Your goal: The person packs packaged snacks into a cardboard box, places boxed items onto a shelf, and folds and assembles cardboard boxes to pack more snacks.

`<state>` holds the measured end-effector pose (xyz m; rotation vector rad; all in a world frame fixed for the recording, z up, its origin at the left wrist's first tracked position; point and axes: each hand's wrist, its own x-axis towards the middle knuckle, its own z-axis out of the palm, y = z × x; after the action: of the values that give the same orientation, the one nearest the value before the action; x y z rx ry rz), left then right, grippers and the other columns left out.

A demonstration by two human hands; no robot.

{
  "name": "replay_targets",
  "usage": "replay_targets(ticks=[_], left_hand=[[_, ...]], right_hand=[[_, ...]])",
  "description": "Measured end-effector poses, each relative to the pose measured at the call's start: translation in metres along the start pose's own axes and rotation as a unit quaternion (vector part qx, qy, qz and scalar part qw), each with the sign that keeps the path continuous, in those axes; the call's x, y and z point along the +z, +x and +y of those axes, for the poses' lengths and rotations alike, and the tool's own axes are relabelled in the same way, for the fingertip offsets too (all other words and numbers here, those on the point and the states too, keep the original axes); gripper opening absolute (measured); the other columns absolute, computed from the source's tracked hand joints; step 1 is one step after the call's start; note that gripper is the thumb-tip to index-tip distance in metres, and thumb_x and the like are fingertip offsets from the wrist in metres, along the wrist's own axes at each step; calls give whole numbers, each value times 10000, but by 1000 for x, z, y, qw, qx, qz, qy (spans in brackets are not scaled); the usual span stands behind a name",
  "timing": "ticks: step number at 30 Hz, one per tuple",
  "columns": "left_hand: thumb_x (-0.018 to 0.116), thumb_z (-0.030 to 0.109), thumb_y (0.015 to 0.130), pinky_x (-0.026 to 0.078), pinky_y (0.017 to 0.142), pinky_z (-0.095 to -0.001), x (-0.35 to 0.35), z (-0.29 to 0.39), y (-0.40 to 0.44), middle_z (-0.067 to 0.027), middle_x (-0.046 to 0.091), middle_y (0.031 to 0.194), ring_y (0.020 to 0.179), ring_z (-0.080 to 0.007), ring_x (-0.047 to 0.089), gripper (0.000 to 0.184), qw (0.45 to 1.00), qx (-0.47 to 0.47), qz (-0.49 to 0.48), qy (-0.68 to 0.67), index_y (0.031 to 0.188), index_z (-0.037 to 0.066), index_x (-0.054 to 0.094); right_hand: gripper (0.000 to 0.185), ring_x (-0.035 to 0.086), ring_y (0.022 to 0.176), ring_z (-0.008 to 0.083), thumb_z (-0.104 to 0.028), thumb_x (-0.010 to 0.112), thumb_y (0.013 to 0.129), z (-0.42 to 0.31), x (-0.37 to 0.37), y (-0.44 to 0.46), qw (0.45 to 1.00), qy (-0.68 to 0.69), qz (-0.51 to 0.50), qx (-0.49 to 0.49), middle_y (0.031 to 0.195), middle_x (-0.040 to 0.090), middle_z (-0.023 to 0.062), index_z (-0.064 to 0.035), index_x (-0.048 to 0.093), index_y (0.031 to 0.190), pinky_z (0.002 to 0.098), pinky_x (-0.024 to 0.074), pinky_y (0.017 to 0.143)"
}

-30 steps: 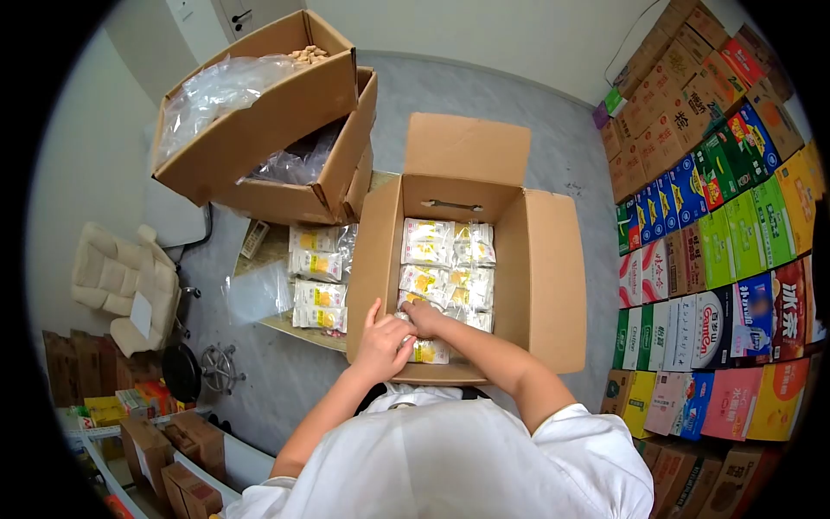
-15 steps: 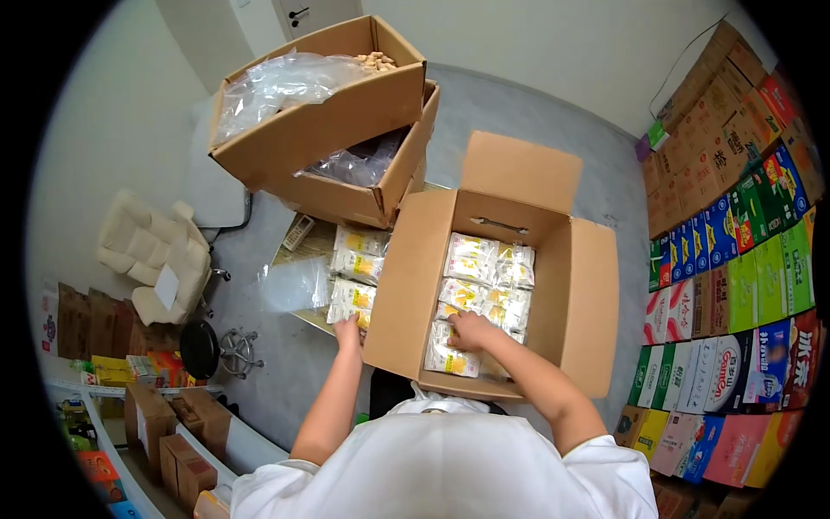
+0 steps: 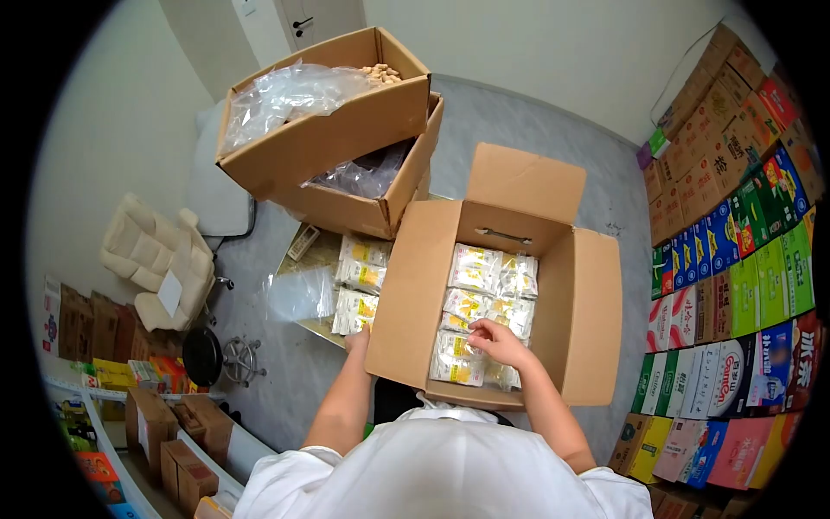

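An open cardboard box (image 3: 413, 294) stands in front of me, with several white and yellow packets (image 3: 468, 304) in rows inside. Over the packets is my right hand (image 3: 500, 340), its fingers bent and apart, with nothing visible in it. My left hand (image 3: 357, 340) is outside the box, at its left wall, beside the near end of more white and yellow packets (image 3: 355, 310) on the table. The fingers of my left hand are mostly hidden, so what they touch or hold is unclear.
Stacked open boxes (image 3: 324, 138) holding clear plastic stand behind on the left. Clear plastic bags (image 3: 301, 294) lie on the table's left side. A cream chair (image 3: 160, 259) and a black stool (image 3: 201, 355) are further left. Colourful cartons (image 3: 709, 298) line the right side.
My left hand left the box and went to the packets on the table. My right hand lifted off the packets in the box and shifted right. The view has swung left.
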<state>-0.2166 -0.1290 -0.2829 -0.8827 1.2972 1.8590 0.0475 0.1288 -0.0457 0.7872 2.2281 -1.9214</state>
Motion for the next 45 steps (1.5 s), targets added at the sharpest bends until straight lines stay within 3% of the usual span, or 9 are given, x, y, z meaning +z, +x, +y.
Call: replay_targets(ticks=[12, 21, 25, 27, 31, 34, 36, 41, 45], left_hand=[[503, 156, 877, 488, 613, -365, 2, 2, -4, -119, 645, 876, 719, -225, 597, 225, 995, 1, 19, 100, 958, -38, 584], [479, 142, 873, 475, 666, -359, 11, 2, -34, -104, 640, 858, 730, -208, 573, 234, 898, 223, 184, 332, 883, -54, 605], [453, 127, 877, 456, 649, -351, 18, 12, -108, -80, 611, 828, 712, -168, 526, 225, 900, 351, 161, 203, 853, -52, 587], [431, 105, 895, 434, 632, -324, 14, 20, -132, -27, 511, 758, 698, -120, 455, 167, 907, 407, 112, -12, 785, 3, 505], [420, 67, 898, 356, 605, -255, 17, 79, -204, 14, 392, 730, 679, -87, 376, 173, 826, 542, 139, 69, 727, 50, 405], [430, 67, 891, 343, 615, -236, 21, 123, -253, 21, 392, 742, 694, -69, 364, 166, 809, 559, 99, 151, 729, 50, 400], [448, 44, 868, 348, 635, -216, 36, 144, -279, 23, 435, 773, 713, -53, 384, 152, 784, 590, -92, 169, 724, 49, 401], [473, 24, 832, 371, 640, -221, 110, 119, -323, 0, 519, 819, 729, -61, 426, 78, 761, 472, -310, 320, 783, -19, 516], [498, 66, 822, 441, 619, -324, 170, 76, -352, -116, 566, 740, 651, -208, 544, 116, 604, 420, -393, 551, 872, -10, 571]], right_hand=[[357, 596, 795, 109, -230, 655, 872, 13, 10, 8, 999, 20, -39, -11, 860, 640, 56, 23, 570, 1109, 255, 487, 743], [342, 587, 782, 106, -228, 653, 875, 10, 8, 7, 998, 36, -59, -11, 837, 629, 48, 20, 575, 1097, 258, 481, 731], [335, 581, 801, 106, -230, 651, 876, 8, 7, 5, 998, 42, -42, -22, 856, 627, 45, 15, 580, 1094, 257, 480, 745], [329, 580, 805, 108, -229, 650, 876, 5, 7, 4, 998, 43, -33, -26, 862, 626, 45, 13, 583, 1089, 258, 481, 751], [278, 589, 815, 120, -187, 648, 871, -5, 3, -2, 994, 85, 33, -53, 868, 631, 54, 10, 599, 1061, 266, 488, 772], [237, 603, 835, 128, -151, 646, 866, -35, -8, -10, 987, 83, 96, -99, 885, 643, 62, 8, 609, 1038, 271, 490, 780], [199, 621, 860, 142, -130, 644, 860, -67, -17, -18, 977, 51, 146, -149, 909, 664, 74, 6, 620, 1003, 275, 491, 785], [248, 626, 936, 194, -156, 678, 824, -141, -37, -40, 962, 15, 146, -230, 967, 663, 100, -7, 628, 1016, 300, 490, 813], [566, 530, 1132, 334, -259, 744, 721, -169, -43, -41, 808, -335, 111, -473, 1158, 593, 136, -52, 535, 1205, 469, 343, 1037]])
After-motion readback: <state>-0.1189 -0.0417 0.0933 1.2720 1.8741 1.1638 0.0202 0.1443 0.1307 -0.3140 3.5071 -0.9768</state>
